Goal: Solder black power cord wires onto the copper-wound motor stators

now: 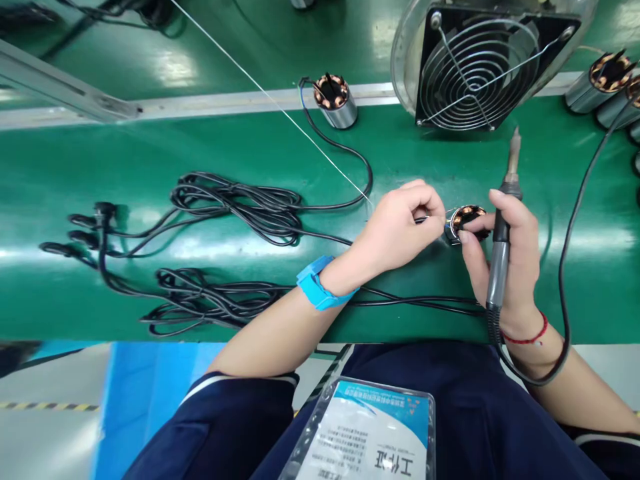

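Observation:
My left hand [403,223], wearing a blue wrist strap [320,283], is closed in a pinch on the end of a black cable [421,219]. Thin wires run from its fingertips to a motor stator [467,217] with copper windings, lying on the bench. In my right hand [520,260] is a soldering iron [499,257], its tip pointing up and away from the stator. The right thumb and forefinger are at the stator's near side and partly cover it. A thin pale wire [280,107] slants down to my left hand, where its end is hidden.
Coiled black cables [230,203] with plugs [105,212] lie on the left of the green bench [45,300]. Another stator [336,103] with a cable stands behind. A fan with a wire guard [470,87] is at the back; several stators [595,83] stand right. The iron's cord [565,267] loops past my right wrist.

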{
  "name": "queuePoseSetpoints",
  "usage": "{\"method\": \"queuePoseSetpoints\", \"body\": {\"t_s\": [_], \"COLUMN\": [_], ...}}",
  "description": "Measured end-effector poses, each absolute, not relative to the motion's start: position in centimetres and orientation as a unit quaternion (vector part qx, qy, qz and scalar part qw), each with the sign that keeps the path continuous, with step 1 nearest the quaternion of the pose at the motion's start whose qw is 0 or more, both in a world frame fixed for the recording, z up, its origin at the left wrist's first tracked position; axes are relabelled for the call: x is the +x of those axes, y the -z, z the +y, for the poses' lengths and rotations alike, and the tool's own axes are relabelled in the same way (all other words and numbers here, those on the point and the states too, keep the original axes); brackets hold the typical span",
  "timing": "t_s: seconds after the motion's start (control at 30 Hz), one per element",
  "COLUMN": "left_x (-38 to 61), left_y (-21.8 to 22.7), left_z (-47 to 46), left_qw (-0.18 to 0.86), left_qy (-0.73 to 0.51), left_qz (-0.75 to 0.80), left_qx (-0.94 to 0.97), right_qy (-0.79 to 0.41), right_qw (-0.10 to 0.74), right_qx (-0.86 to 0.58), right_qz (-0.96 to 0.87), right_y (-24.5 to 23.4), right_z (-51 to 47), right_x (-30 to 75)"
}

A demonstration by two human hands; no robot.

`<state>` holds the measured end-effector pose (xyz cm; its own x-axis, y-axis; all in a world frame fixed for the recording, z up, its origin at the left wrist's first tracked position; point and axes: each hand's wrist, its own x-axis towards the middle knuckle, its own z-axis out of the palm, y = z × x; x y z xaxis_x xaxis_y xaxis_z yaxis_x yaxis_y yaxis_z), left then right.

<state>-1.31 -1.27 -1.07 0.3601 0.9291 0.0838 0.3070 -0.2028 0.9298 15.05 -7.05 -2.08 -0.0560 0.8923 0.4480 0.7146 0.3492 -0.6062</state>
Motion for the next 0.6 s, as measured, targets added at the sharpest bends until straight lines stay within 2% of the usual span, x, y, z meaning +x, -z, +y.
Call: {"method": "queuePoseSetpoints", "body": {"t_s": [0.17, 0.3, 0.4, 0.6], "left_x": [-1.32, -1.49, -1.67, -2.21], "left_y": [0.82, 0.72, 0.82, 1.15], "left_z": [-1.24, -1.49, -1.74, -1.99], "left_qw": [0.496, 0.497, 0.447, 0.283], "left_qy": [-0.349, -0.359, -0.385, -0.386], "left_qz": [0.441, 0.439, 0.422, 0.326], "left_qx": [0.662, 0.657, 0.688, 0.815], "right_qy": [-0.1, -0.104, -0.128, -0.16], "right_qw": [0.39, 0.419, 0.445, 0.475], "right_qx": [-0.556, -0.536, -0.521, -0.515], "right_qz": [-0.727, -0.725, -0.717, -0.695], "right_y": [2.26, 2.2, 2.29, 2.29], "right_z": [-7.03, -6.99, -6.85, -6.64], "right_x": [14.27, 14.0, 14.17, 14.49]}}
